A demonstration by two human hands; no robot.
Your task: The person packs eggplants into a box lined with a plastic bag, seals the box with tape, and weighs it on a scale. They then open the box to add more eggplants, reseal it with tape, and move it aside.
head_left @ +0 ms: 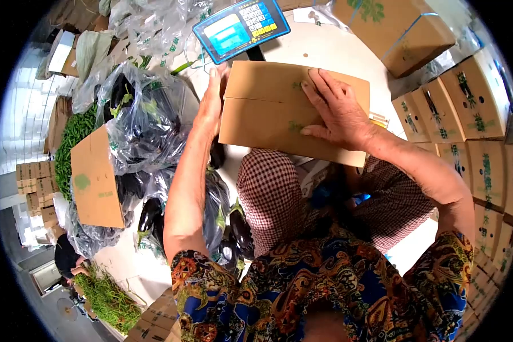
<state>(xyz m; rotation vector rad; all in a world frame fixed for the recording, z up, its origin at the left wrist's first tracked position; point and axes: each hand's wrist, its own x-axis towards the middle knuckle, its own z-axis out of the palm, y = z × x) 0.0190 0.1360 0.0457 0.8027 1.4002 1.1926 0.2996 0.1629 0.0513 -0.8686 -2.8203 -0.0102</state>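
A closed cardboard box (268,117) lies in front of me, just above my checked trouser legs. Its flaps meet at a seam across the top. My right hand (337,111) rests on the top, fingers a little apart and pointing up and left. Along the box's left side stands my left hand (212,101), seen edge-on; its fingers look straight, and the palm side is hidden against the box. Just beyond the box is a blue scale display (240,29) with a keypad.
Left of my arm lie plastic bags of eggplants (148,114), loose eggplants (242,232), an upright cardboard flap (97,179) and green peppers (77,134). Stacked cartons (484,165) stand at the right, a large carton (390,34) at the upper right. Another person (66,257) is at the far lower left.
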